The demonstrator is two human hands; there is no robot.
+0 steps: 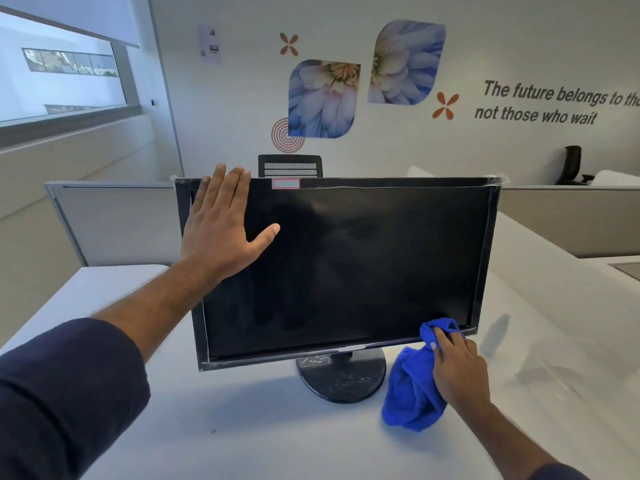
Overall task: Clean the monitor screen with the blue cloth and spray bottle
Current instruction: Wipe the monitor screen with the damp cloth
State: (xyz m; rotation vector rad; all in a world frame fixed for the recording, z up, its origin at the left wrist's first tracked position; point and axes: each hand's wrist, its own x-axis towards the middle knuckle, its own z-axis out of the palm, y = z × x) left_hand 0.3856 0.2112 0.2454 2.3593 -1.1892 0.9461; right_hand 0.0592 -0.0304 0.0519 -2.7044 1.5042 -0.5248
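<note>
Your left hand [221,226] lies flat on the upper left corner of the black flat-panel monitor [346,268], fingers [225,188] straight and close together, thumb spread onto the dark screen. Your right hand [457,365], at the lower right of the frame, has its fingers curled around the bunched blue microfibre cloth [412,393], pressing it to the screen's bottom right corner. The monitor stands centre-frame on the white table [242,427]. A blurred shape right of the cloth may be the spray bottle [497,336].
</note>
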